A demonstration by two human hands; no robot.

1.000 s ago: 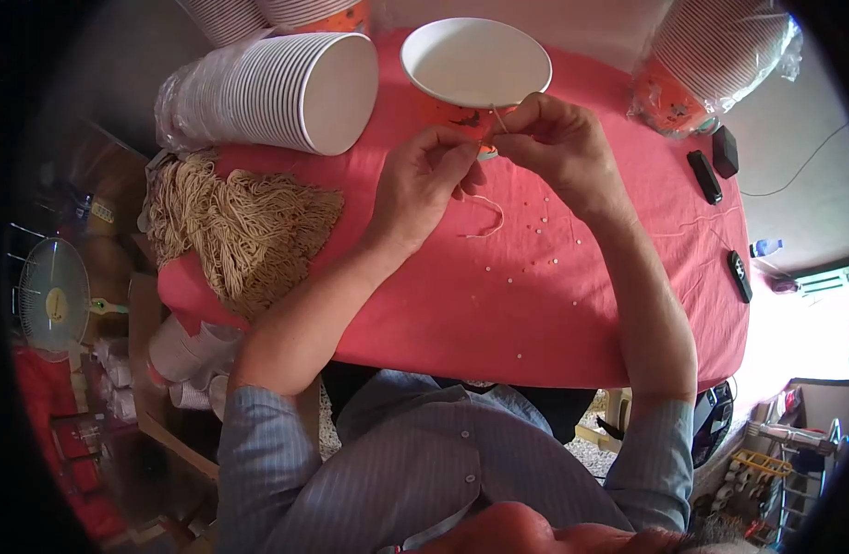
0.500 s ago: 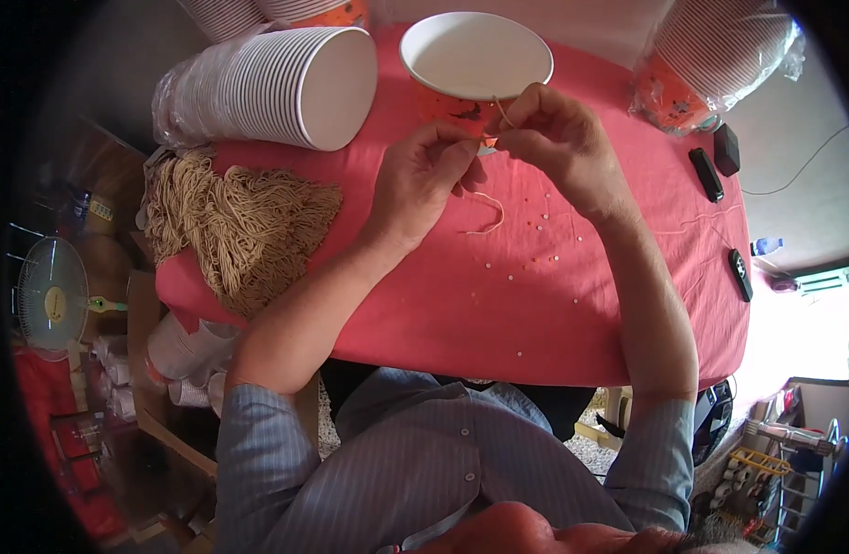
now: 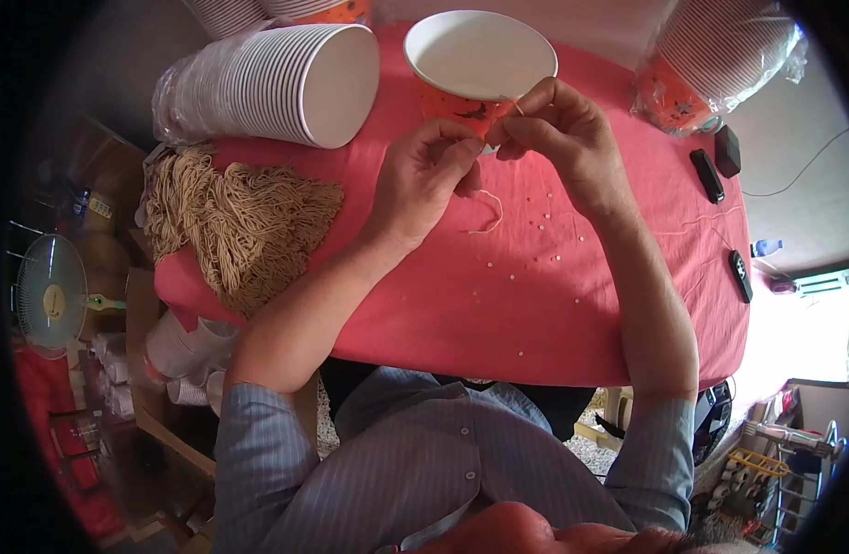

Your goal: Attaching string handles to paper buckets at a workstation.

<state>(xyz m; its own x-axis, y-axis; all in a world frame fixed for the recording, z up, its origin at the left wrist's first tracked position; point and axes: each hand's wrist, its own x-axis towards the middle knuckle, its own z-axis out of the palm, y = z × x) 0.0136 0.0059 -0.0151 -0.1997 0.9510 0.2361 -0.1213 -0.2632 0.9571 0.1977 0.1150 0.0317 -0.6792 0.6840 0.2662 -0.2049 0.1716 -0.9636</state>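
Observation:
Both hands meet at the front wall of a paper bucket (image 3: 448,105), white inside and orange with dark print outside, standing upright at the table's far side. The thumb and index finger of my left hand (image 3: 419,180) are pinched at the bucket's lower front. Close beside them, my right hand (image 3: 580,152) pinches a thin beige string, part of which rises toward the rim. Its loose end (image 3: 500,211) curls onto the red cloth below my left hand. Fingers hide where the string meets the bucket. To the left lies a thick bundle of beige strings (image 3: 244,222).
A plastic-wrapped stack of white paper buckets (image 3: 249,88) lies at the far left. Another wrapped stack (image 3: 720,55) stands far right. Small pale bits (image 3: 547,216) dot the red tablecloth (image 3: 424,319). A black remote (image 3: 739,275) and a black box (image 3: 727,150) sit along the right edge.
The bucket has shifted slightly to the right. My right hand has moved a little to the right, with its fingers still pinched, and the string's loose end has changed its curl slightly.

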